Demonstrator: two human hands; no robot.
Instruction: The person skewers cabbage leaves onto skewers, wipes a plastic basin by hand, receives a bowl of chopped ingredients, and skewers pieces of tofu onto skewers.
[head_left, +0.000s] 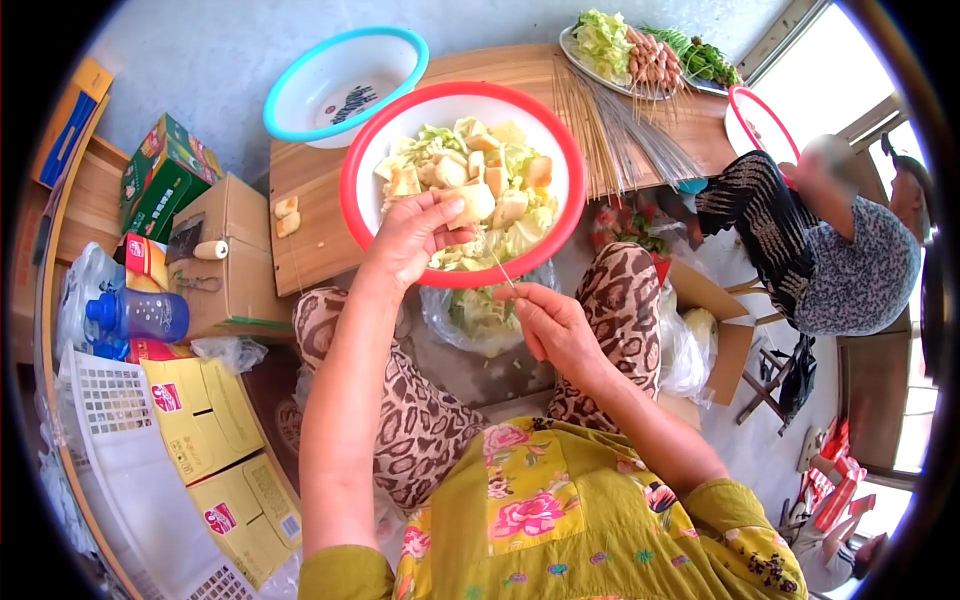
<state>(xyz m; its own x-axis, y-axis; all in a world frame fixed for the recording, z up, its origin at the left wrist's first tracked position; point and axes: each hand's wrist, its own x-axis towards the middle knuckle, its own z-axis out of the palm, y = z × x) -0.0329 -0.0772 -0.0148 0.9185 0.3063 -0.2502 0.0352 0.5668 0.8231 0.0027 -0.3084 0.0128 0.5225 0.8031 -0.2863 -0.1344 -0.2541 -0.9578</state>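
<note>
My left hand (418,232) is closed on a pale, golden-sided chunk (474,204), bread or tofu by its look, above the red-rimmed bowl (572,170). Between thumb and fingers of my right hand (550,325) is a thin skewer (499,264), pointing up toward the chunk; whether its tip is in it I cannot tell. The bowl holds torn cabbage leaves (532,234) and several similar chunks (511,208). Two more chunks (287,222) lie at the table's left end, by a skewer.
Many loose skewers (610,130) lie on the wooden table (490,68) right of the bowl. A blue-rimmed basin (345,85) and a plate of filled skewers (655,60) stand behind. A bag of greens (488,315) sits below; another person (850,265) sits at right.
</note>
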